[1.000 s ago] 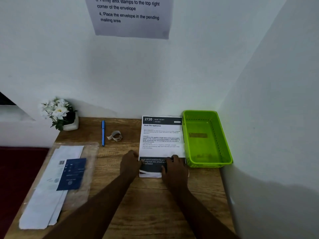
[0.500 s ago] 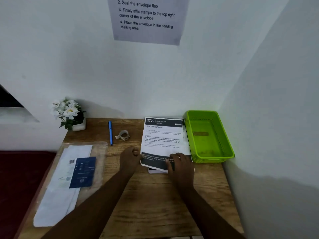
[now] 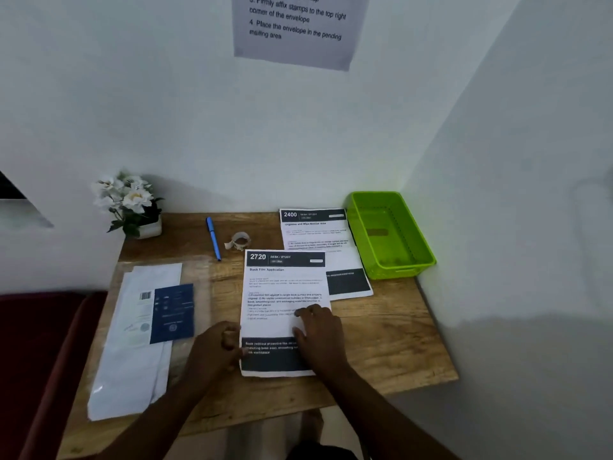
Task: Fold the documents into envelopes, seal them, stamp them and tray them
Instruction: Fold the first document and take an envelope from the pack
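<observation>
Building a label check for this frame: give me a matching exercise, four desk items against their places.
Column 1:
1. blue pen
2. green tray
3. sheet headed 2720
4. flower pot

Column 2:
A. back left corner of the desk
B. under the right hand, at the front of the desk
C. against the right wall
D. just left of the small tape roll

Pairs: 1-D, 2-C, 3-B, 4-A

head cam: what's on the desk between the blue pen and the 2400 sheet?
In the head view, a small roll of tape lies on the desk between the blue pen and the 2400 sheet, touching neither.
</observation>
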